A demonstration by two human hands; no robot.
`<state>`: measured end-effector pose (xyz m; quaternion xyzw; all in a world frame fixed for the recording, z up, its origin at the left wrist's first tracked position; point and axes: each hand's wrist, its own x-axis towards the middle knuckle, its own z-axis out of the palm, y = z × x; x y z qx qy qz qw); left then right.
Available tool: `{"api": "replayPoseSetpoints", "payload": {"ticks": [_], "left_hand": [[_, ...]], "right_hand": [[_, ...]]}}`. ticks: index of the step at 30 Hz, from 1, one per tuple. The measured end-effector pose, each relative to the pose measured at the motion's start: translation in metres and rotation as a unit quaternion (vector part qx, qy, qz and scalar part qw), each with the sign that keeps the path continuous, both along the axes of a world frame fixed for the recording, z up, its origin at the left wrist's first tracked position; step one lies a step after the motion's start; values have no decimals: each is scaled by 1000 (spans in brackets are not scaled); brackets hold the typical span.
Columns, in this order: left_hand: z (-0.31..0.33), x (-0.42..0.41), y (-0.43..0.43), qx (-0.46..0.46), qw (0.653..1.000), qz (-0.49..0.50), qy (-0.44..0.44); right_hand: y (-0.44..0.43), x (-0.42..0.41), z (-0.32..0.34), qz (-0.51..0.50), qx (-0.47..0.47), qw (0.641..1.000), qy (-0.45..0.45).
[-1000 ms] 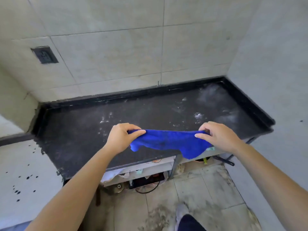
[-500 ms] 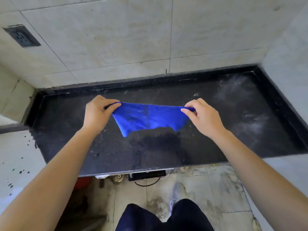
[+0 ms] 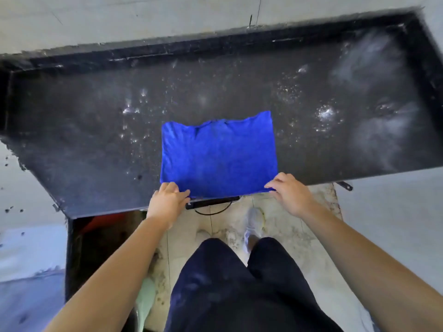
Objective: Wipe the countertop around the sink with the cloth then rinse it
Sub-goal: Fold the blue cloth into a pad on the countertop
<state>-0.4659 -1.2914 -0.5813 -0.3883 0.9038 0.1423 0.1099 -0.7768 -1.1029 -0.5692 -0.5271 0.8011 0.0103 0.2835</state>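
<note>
A pale tiled wall stands at the back. The floor below has light tiles and looks dirty and dusty. A black cord lies on it. Daylight makes things bright.

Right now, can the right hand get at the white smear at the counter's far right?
Probably yes: the counter lies bare between the right hand and the smear, but that hand is pinching the cloth corner.

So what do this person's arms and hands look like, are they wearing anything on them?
Both arms are bare to the frame's edge: no sleeves show. The left hand and right hand wear no gloves, and no rings, watch or bracelets are visible. Lower down, dark trousers and a light shoe.
</note>
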Motion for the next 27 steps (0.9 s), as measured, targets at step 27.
{"api": "replayPoseSetpoints", "payload": {"ticks": [27], "left_hand": [[-54,-207,111,42,957,-42,284]], "right_hand": [[-135,-148,-32,-154,-125,977,-76]]}}
